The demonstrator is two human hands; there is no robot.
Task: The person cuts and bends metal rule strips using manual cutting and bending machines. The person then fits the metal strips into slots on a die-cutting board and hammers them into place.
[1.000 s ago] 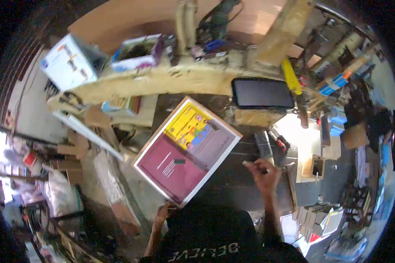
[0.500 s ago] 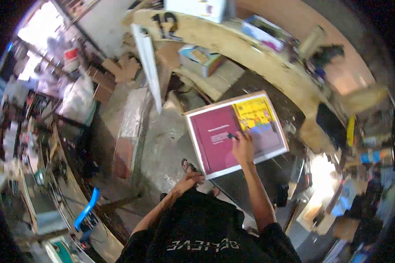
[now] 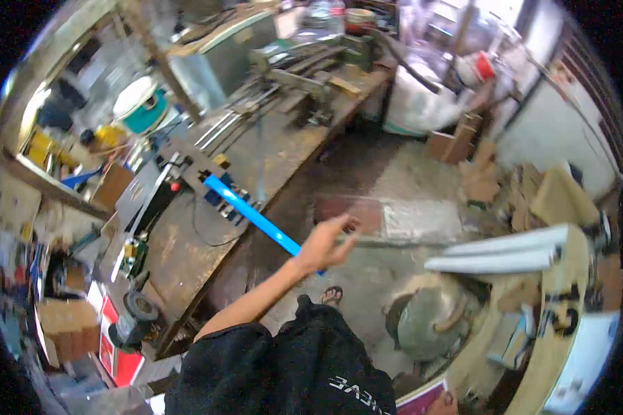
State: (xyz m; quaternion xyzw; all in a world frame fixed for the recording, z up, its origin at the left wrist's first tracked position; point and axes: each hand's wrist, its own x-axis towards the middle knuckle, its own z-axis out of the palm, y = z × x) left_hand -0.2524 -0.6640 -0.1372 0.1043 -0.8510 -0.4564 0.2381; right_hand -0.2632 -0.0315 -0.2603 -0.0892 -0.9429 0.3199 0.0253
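My left hand (image 3: pixel 329 242) is raised over the floor with its fingers apart and nothing between them. A bright blue bar (image 3: pixel 253 216) slants from a device on the workbench (image 3: pixel 263 149) and passes behind this hand and wrist. At the bottom edge of the view, my right hand (image 3: pixel 443 403) is only partly visible against the maroon framed panel (image 3: pixel 419 401). The rest of the panel is out of view, and whether those fingers grip anything is hidden.
A rounded grey-green machine (image 3: pixel 429 321) stands on the floor. White long profiles (image 3: pixel 502 257) lie beside the curved wooden bench (image 3: pixel 567 277). A white sack (image 3: pixel 422 104) and cardboard (image 3: pixel 477 173) are farther back. A teal-and-white tub (image 3: pixel 140 104) is at the upper left.
The view has swung left, bringing the workbench and blue bar closer. My left hand has let go of the panel's corner and reached out. The panel has slid to the bottom edge of the view.
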